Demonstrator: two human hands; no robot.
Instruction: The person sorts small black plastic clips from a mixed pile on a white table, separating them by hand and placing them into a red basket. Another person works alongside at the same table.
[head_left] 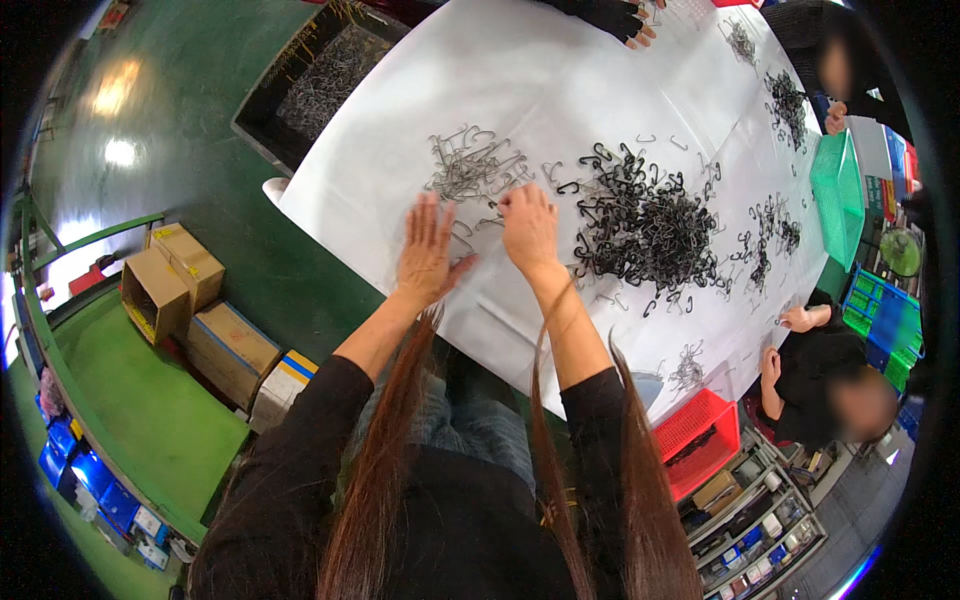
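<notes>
My left hand [428, 250] hovers over the white tabletop [560, 75], its fingers stretched out and apart, somewhat blurred, with nothing held in them. To its right, my right hand [529, 228] has its fingers curled in. A small dark bit shows at its fingertips, but I cannot make out what it grips. Just beyond both hands lies a loose pile of silver wire hooks [468, 168]. Right of my right hand spreads a larger heap of black S-shaped hooks [655, 230], tangled together. A few single wire hooks [488, 221] lie between my hands.
A dark bin of metal hooks [335, 85] stands past the table's left edge. Co-workers' hands [797, 319] rest at the right side, others at the far side. Red basket [715, 425] and green basket [838, 185] sit along the right; cardboard boxes [230, 350] stand on the left.
</notes>
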